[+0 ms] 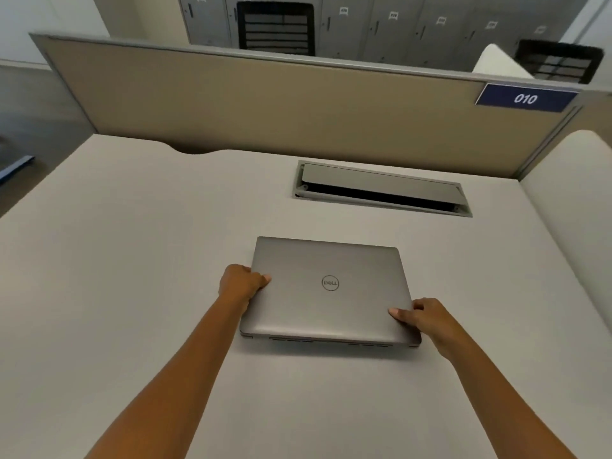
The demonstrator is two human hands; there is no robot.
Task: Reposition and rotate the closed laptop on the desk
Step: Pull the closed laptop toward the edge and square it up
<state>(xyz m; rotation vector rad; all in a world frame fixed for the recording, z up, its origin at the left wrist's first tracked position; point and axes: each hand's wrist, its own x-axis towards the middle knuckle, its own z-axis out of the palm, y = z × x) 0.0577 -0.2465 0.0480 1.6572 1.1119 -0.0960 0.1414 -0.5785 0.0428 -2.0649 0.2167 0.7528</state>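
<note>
Closed laptop (328, 289) sat mid-desk (132, 260), vent edge facing the person, logo upside down to the camera. Left hand (241, 283) clamped its 9 o'clock edge, right hand (427, 318) pinched the 4 o'clock corner, thumbs on the lid. Risks, as I judged them: smooth matte metal lid plus thin rounded edges meant a thumb could slip mid-rotation; the uneven grip could let the near side drop. Swinging toward 12 o'clock could catch a corner on the open cable hatch (381, 190), a recessed grey slot. Desk was plain matte laminate, so dragging might scuff.
</note>
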